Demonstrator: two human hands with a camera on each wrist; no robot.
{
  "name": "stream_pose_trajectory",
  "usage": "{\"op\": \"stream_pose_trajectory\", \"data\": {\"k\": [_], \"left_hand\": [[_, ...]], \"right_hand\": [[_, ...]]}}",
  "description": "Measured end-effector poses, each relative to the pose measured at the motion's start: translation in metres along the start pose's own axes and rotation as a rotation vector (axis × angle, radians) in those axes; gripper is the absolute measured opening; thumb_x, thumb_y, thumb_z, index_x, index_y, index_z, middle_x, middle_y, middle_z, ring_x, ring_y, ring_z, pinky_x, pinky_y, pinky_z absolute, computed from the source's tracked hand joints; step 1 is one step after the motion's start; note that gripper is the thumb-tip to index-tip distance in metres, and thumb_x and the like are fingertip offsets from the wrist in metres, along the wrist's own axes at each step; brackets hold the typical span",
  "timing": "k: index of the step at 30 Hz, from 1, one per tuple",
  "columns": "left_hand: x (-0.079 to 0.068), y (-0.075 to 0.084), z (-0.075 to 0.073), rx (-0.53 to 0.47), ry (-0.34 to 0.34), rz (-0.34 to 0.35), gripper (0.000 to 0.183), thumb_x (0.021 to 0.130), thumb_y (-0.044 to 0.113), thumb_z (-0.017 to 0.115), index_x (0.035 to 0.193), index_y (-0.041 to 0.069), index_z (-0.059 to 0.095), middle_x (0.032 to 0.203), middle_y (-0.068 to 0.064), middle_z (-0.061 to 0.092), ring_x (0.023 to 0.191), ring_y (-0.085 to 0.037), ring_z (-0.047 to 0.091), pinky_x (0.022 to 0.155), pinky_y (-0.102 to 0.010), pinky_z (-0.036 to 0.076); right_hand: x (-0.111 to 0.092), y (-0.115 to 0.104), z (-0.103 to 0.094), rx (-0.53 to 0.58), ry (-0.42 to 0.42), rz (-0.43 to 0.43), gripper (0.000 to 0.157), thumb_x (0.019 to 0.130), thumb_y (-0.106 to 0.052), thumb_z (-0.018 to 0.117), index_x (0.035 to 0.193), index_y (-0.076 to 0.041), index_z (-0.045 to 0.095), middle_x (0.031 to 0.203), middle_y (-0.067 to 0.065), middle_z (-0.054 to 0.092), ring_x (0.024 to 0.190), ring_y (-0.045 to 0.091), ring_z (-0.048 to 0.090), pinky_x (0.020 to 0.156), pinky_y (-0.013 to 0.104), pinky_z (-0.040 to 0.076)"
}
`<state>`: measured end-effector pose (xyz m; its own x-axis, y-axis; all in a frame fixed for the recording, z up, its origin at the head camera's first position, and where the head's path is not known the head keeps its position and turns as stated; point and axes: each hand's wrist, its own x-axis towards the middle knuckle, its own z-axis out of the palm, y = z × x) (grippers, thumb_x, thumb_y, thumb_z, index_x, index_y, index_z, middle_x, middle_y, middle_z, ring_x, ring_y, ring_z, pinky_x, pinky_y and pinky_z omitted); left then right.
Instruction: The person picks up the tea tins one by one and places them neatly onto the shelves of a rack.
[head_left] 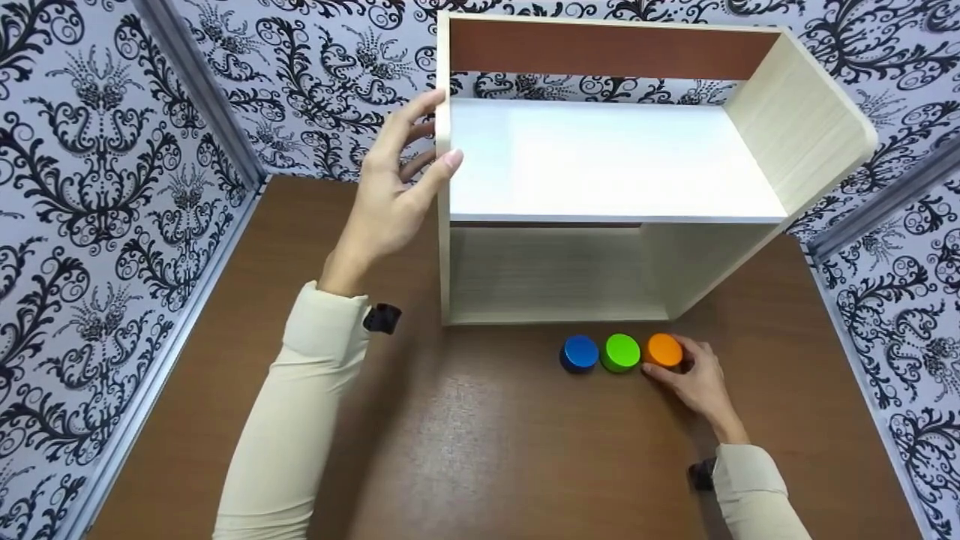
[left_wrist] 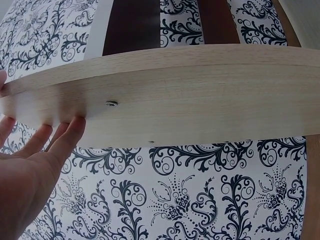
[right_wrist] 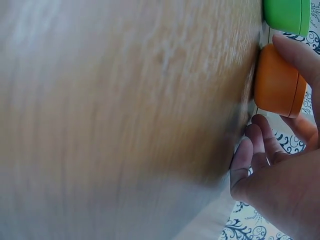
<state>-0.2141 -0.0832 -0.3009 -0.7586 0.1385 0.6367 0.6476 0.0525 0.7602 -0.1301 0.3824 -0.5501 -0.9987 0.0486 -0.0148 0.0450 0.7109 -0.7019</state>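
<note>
Three jars [head_left: 621,352] in row | right hand [head_left: 699,381] pinches orange jar [head_left: 664,350], nearest right edge of table [head_left: 510,450] | left hand [head_left: 391,180] grips shelf side [left_wrist: 200,100]

White walls [head_left: 97,187] patterned with black floral scrolls enclose a brown tabletop [head_left: 487,480] at the left, back and right. Grey strips [head_left: 201,94] mark the two rear corners, and paler edging [head_left: 180,330] borders the tabletop along both sides. Light reflects from its surface as a mottled patch [head_left: 457,409].
</note>
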Motion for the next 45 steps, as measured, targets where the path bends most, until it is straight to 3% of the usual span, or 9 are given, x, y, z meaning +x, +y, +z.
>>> {"op": "stream_pose_trajectory", "data": {"k": [12, 17, 22, 29, 36, 45], "left_hand": [[0.001, -0.001, 0.000, 0.003, -0.004, 0.011, 0.054, 0.098, 0.014, 0.065, 0.148, 0.004, 0.047, 0.145, -0.008, 0.046, 0.127, -0.026, 0.053, 0.106, -0.040, 0.051], [0.000, 0.000, 0.000, -0.001, -0.002, 0.005, 0.055, 0.098, 0.013, 0.066, 0.149, 0.004, 0.046, 0.146, -0.008, 0.046, 0.127, -0.027, 0.052, 0.107, -0.039, 0.051], [0.000, 0.000, -0.001, 0.006, -0.003, -0.005, 0.055, 0.098, 0.014, 0.066, 0.149, 0.005, 0.047, 0.145, -0.007, 0.046, 0.129, -0.028, 0.052, 0.107, -0.040, 0.050], [0.000, 0.000, -0.001, 0.015, -0.002, -0.032, 0.054, 0.098, 0.014, 0.065, 0.149, 0.007, 0.047, 0.144, -0.007, 0.047, 0.129, -0.025, 0.051, 0.108, -0.040, 0.050], [0.000, 0.000, -0.001, 0.024, -0.002, -0.031, 0.055, 0.098, 0.016, 0.066, 0.149, 0.007, 0.047, 0.146, -0.007, 0.046, 0.128, -0.023, 0.051, 0.108, -0.041, 0.050], [0.000, 0.001, -0.001, 0.041, -0.001, -0.039, 0.056, 0.098, 0.016, 0.065, 0.150, 0.007, 0.046, 0.147, -0.008, 0.045, 0.129, -0.023, 0.050, 0.108, -0.041, 0.049]], "right_hand": [[-0.006, -0.004, -0.005, 0.037, 0.003, 0.031, 0.072, 0.088, -0.028, 0.082, 0.140, 0.008, 0.048, 0.126, 0.028, 0.049, 0.116, 0.043, 0.049, 0.107, 0.058, 0.041], [-0.010, -0.010, -0.006, 0.000, 0.038, 0.017, 0.070, 0.087, -0.028, 0.083, 0.138, 0.008, 0.051, 0.123, 0.025, 0.053, 0.111, 0.038, 0.054, 0.098, 0.043, 0.048], [-0.014, -0.019, -0.010, -0.013, 0.054, 0.001, 0.069, 0.086, -0.029, 0.083, 0.137, 0.007, 0.053, 0.123, 0.023, 0.055, 0.107, 0.035, 0.055, 0.091, 0.027, 0.046], [-0.018, -0.032, -0.016, 0.005, 0.075, -0.009, 0.067, 0.085, -0.027, 0.085, 0.135, 0.005, 0.055, 0.122, 0.020, 0.055, 0.104, 0.035, 0.059, 0.090, 0.028, 0.053], [-0.024, -0.046, -0.021, 0.017, 0.110, -0.086, 0.062, 0.082, -0.020, 0.087, 0.132, 0.005, 0.058, 0.116, 0.018, 0.056, 0.098, 0.030, 0.058, 0.082, 0.007, 0.046], [-0.032, -0.074, -0.029, 0.028, 0.119, -0.155, 0.063, 0.080, -0.018, 0.089, 0.131, 0.003, 0.059, 0.116, 0.014, 0.056, 0.095, 0.017, 0.058, 0.084, 0.003, 0.048]]}}
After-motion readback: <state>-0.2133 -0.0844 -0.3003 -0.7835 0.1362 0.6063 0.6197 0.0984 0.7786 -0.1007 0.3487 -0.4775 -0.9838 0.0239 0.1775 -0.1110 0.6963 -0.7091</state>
